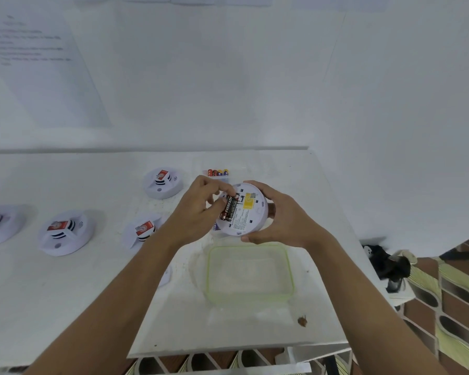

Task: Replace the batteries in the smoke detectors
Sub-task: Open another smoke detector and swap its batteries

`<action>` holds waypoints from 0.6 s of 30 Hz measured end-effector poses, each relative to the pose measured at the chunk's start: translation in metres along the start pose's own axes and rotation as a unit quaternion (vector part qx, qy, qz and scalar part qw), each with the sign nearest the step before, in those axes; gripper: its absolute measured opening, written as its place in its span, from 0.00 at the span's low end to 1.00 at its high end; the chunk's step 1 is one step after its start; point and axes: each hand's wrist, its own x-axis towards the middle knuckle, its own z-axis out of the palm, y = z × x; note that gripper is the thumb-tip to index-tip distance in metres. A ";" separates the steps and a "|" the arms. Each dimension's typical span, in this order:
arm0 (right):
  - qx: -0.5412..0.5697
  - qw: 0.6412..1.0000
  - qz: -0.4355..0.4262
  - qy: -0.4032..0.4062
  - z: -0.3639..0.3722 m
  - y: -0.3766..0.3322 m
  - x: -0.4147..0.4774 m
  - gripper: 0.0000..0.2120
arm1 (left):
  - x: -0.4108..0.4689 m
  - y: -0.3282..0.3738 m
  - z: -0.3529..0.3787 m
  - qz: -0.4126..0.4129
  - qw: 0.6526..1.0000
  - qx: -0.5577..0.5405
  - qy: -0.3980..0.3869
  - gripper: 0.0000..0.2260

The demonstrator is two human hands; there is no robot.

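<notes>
Lying in upturned detector (252,219), battery (228,209) axis near-far; polarity unclear.

Premises: a plain indoor room arranged as a makeshift work station. A white table (65,293) stands against a bare white wall (228,77). A printed sheet (33,63) hangs above and left of the left hand (198,209). Smoke detectors (65,232) lie in a row to its left. Patterned floor tiles (450,307) show below and right of the right hand (279,215).

Legible at frame centre: "EVEREADY", white lettering along the black battery (228,209) in the smoke detector (251,220). Too blurred to read: yellow label (249,203), wall sheet (38,63) upper left.
</notes>
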 end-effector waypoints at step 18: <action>0.005 1.000 0.001 -0.005 -0.007 0.007 -0.009 0.44 | 0.004 0.012 0.012 -0.025 0.998 -0.038 -0.041 0.10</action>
